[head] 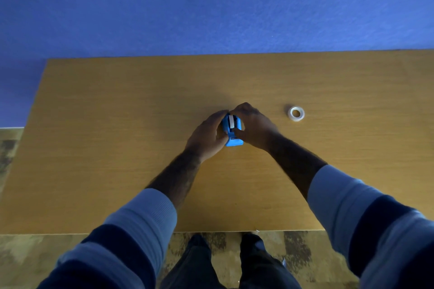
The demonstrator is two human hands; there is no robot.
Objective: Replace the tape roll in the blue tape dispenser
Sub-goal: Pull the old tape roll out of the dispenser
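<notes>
The blue tape dispenser [231, 130] stands near the middle of the wooden table [117, 136], with a strip of white tape showing along its top. My left hand [206, 137] wraps its left side. From the right, my right hand [252, 125] closes over it, fingers on the top and thumb against the side. Both hands cover most of the dispenser body, so the roll inside is hidden. A separate white tape roll [296, 113] lies flat on the table, well to the right of my right hand.
A blue wall [211, 7] rises directly behind the table's far edge. The table's left edge is at the left, with patterned carpet [14, 148] beyond it. My legs [225, 263] stand at the near edge.
</notes>
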